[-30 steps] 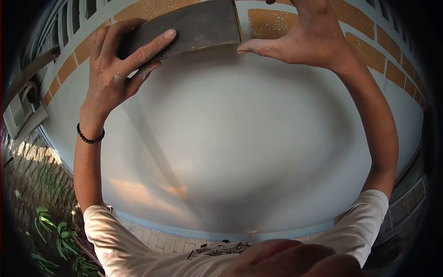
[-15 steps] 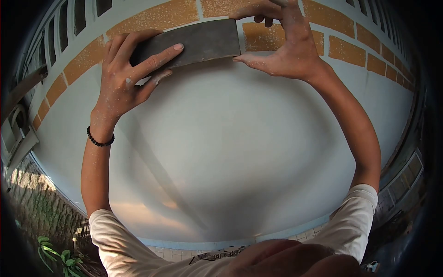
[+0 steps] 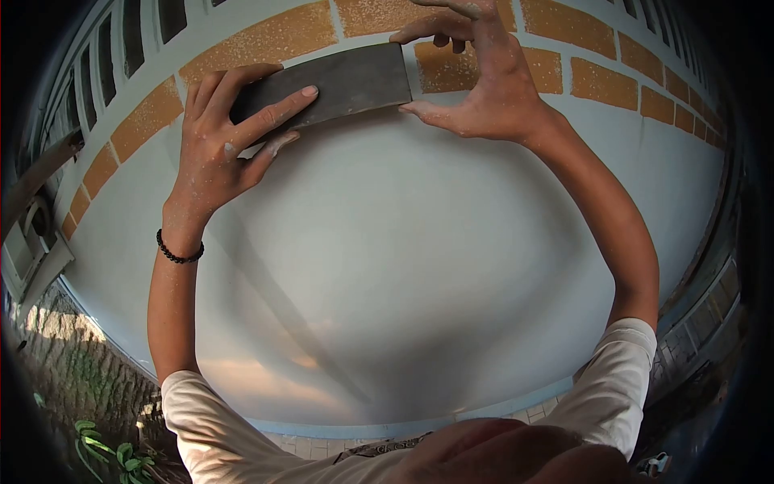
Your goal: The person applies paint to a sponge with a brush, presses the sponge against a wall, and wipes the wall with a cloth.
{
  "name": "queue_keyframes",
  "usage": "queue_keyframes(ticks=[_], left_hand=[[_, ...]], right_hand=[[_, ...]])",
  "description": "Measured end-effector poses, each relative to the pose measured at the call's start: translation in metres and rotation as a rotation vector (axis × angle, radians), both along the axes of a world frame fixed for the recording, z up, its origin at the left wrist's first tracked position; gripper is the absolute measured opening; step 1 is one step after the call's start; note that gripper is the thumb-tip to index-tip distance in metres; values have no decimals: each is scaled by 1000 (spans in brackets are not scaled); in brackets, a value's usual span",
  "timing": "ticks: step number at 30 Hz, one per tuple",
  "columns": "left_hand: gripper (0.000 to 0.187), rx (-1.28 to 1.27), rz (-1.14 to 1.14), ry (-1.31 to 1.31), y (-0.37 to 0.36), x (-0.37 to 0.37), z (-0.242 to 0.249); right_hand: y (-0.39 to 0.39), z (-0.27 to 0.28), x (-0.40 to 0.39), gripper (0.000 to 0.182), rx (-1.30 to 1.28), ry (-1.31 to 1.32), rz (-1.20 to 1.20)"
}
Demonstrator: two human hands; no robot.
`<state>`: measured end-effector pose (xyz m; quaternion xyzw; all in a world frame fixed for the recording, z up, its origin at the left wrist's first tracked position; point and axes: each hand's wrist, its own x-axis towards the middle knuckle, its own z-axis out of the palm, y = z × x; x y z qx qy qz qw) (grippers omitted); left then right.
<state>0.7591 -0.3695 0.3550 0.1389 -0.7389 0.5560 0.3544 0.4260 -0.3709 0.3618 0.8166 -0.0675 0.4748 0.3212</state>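
A dark grey rectangular tile lies flat against the wall, over the lower row of ochre brick shapes. My left hand grips its left end, with the index finger stretched across the face, the thumb under the lower edge and other fingers along the top. White specks dot this hand, and a black bead bracelet circles the wrist. At the other end, my right hand spans the tile's short edge, a fingertip at the upper corner and the thumb at the lower corner. Its other fingers are partly cut off by the frame's top.
Ochre brick shapes with white joints run across the upper wall, which is smooth and pale below. Slatted openings are above left. A tree trunk and green plant stand lower left. Paving runs along the wall's foot.
The view has shifted slightly, so wall and hands sit a little differently in the frame. Both hands keep their places on the tile, which stays against the wall.
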Motion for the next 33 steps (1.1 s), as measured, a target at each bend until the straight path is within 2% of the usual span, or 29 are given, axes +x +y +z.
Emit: queue_keyframes(ticks=[14, 20, 29, 33], left_hand=[[59, 11, 37, -28, 0, -1, 3], [59, 6, 29, -39, -3, -1, 5], [62, -16, 14, -15, -12, -3, 1], [61, -26, 5, -20, -13, -3, 2]], right_hand=[[-5, -2, 0, 98, -79, -22, 1], [-8, -3, 0, 99, 13, -29, -29], [-13, -5, -1, 96, -54, -16, -25], [-14, -5, -2, 96, -10, -33, -9]])
